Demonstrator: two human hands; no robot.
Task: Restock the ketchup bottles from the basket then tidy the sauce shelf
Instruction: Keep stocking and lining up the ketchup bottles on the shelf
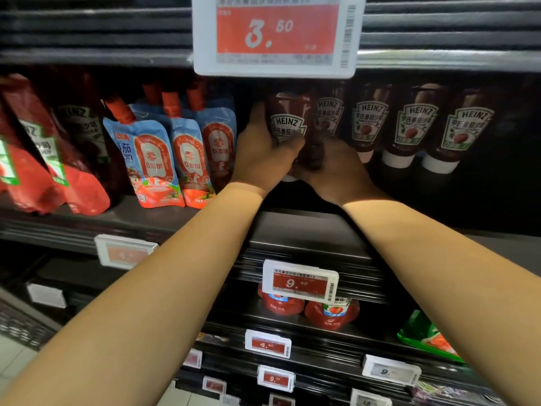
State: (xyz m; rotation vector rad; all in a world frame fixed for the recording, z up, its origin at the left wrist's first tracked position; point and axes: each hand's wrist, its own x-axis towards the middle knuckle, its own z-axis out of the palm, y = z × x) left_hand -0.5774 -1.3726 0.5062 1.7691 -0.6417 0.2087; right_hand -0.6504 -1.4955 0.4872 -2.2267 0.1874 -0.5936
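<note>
Both bare forearms reach up from the bottom edge toward the sauce shelf [175, 218]. On that shelf the left hand [263, 153] curls round the left side of a Heinz ketchup bottle [288, 124], thumb across the lower edge of its label, fingers wrapped behind it. This bottle stands cap down, its white cap just showing under the palm. The right hand [336, 168] is cupped low against the bottle's right side and base, fingers bent in toward it; shadow hides how firmly it grips, and whether it also touches the next bottle [329, 115], which stands touching the held one.

Right of the held bottle, three more Heinz bottles [418, 127] stand cap down in a row, leaning slightly, labels forward. Left of it, three blue-and-red spouted pouches [164, 159] lean against one another, and farther left are red pouches [52, 171], tilted.

Above the held bottle hangs a big price tag [278, 33] reading 3.50. Below it, on the shelf's front edge, a smaller tag [300, 284] reads 9.40, with two red tubs [332, 313] just under that.
</note>
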